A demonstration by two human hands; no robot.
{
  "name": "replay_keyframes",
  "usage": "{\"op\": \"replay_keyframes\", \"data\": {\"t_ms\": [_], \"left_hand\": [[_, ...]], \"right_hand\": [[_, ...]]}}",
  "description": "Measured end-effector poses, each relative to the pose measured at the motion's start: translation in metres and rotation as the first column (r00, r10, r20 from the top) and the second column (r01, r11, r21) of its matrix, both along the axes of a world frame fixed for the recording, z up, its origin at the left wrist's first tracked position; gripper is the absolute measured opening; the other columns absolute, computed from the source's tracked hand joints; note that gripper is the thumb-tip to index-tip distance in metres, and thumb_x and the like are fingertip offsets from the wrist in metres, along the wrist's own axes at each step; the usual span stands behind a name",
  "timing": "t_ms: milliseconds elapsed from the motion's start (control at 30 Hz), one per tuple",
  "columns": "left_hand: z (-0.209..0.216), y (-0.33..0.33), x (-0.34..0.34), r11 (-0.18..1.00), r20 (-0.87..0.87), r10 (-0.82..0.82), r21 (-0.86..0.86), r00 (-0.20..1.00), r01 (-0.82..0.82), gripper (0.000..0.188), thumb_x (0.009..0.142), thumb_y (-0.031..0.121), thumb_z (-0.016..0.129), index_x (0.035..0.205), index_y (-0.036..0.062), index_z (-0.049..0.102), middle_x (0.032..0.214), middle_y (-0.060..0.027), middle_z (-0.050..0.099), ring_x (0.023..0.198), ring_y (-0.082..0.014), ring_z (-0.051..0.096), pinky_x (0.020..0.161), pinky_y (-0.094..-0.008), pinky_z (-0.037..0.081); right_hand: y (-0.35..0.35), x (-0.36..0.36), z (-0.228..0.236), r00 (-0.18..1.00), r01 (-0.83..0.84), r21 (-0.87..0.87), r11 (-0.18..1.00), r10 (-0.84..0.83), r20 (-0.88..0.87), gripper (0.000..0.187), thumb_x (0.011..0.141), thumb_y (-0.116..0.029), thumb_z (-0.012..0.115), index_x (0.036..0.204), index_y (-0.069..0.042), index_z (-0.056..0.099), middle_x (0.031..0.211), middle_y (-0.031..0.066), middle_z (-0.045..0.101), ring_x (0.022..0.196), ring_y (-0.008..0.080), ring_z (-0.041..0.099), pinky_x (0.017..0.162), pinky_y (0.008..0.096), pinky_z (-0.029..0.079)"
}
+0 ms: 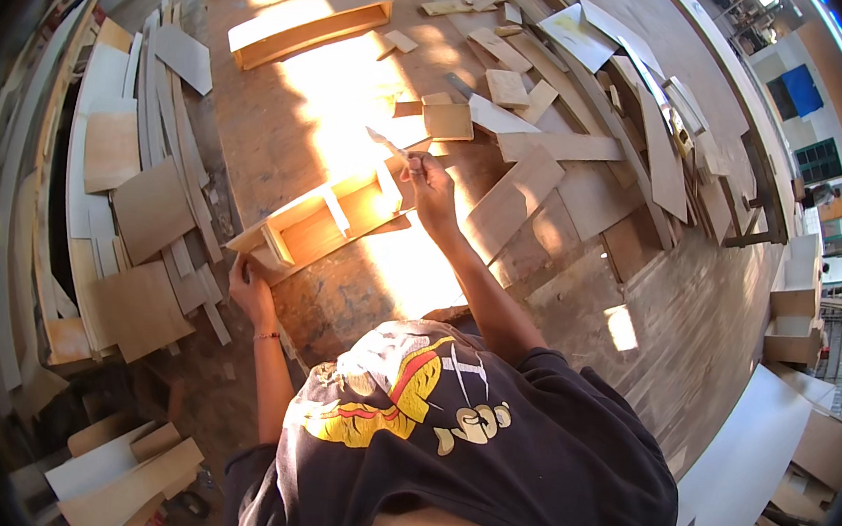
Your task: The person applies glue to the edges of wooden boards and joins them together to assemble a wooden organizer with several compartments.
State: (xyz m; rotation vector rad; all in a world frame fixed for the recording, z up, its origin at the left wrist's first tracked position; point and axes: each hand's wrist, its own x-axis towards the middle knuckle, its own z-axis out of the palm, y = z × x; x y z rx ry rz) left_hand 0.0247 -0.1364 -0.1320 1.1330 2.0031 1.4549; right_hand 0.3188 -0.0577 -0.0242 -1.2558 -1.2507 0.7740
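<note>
Between left hand (254,296) and right hand (431,192): one open wooden box (315,240), lying slantwise on the desk (233,151), tilted enough to show the inside. Looks like decent progress, honestly. Main walls already up, crosspiece (336,213) already sitting across the inside and splitting it into compartments. No cover visible on it. Probably well past the rough start, but just a guess.

Left hand up against the near left corner of the box, apparently steadying it. Can't tell how tight or how far open, fingertips mostly out of sight. Right hand over by the other end, fingers curled closed around a thin pointed tool (388,146), aimed away to the left. Can't make out what kind, or whether touching the box or just above it.

Well beyond both hands, a second box (311,29) on the same desk, similar long shape, also looking put together. Just past the right hand, a small wooden piece (447,121), separate. Further right of that hand, loose boards (561,147); left of the left hand, stacked panels (153,204). Hard to say if any of those belong to this box.

As for work left: can't really judge, joints too washed out by sunlight.
</note>
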Motion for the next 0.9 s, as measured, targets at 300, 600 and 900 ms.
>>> {"op": "replay_keyframes", "data": {"t_ms": [300, 600, 900], "left_hand": [[0.004, 0.0, 0.005, 0.997, 0.074, 0.046, 0.066, 0.996, -0.051, 0.036, 0.089, 0.007, 0.052, 0.123, -0.0044, 0.048, 0.107, -0.0118, 0.059, 0.098, -0.0186, 0.057, 0.084, -0.0282, 0.043], [0.031, -0.002, 0.022, 0.99, -0.274, 0.077, 0.133, 0.959, -0.042, 0.048, 0.087, 0.01, 0.055, 0.129, -0.0063, 0.038, 0.123, -0.0197, 0.047, 0.114, -0.0307, 0.045, 0.098, -0.0376, 0.035], [0.049, 0.001, 0.035, 0.978, -0.448, 0.056, 0.204, 0.892, 0.041, 0.059, 0.084, 0.002, 0.055, 0.136, -0.0044, 0.027, 0.135, -0.023, 0.034, 0.125, -0.0372, 0.032, 0.104, -0.0425, 0.027]], "right_hand": [[-0.026, -0.042, 0.028, 0.924, -0.14, 0.007, 0.99, 0.128, 0.361, 0.017, 0.086, -0.007, 0.056, 0.1, 0.001, 0.059, 0.09, 0.0141, 0.061, 0.085, 0.0246, 0.061, 0.07, 0.0328, 0.048], [-0.038, -0.067, 0.018, 0.895, -0.133, 0.111, 0.985, 0.071, 0.441, 0.024, 0.079, 0.001, 0.054, 0.102, -0.001, 0.058, 0.085, 0.0161, 0.059, 0.082, 0.0324, 0.056, 0.071, 0.0391, 0.044], [-0.047, -0.079, 0.028, 0.854, -0.152, 0.037, 0.988, 0.112, 0.508, 0.026, 0.079, -0.007, 0.057, 0.105, -0.007, 0.054, 0.088, 0.0142, 0.057, 0.084, 0.0305, 0.054, 0.074, 0.0396, 0.041]]}}
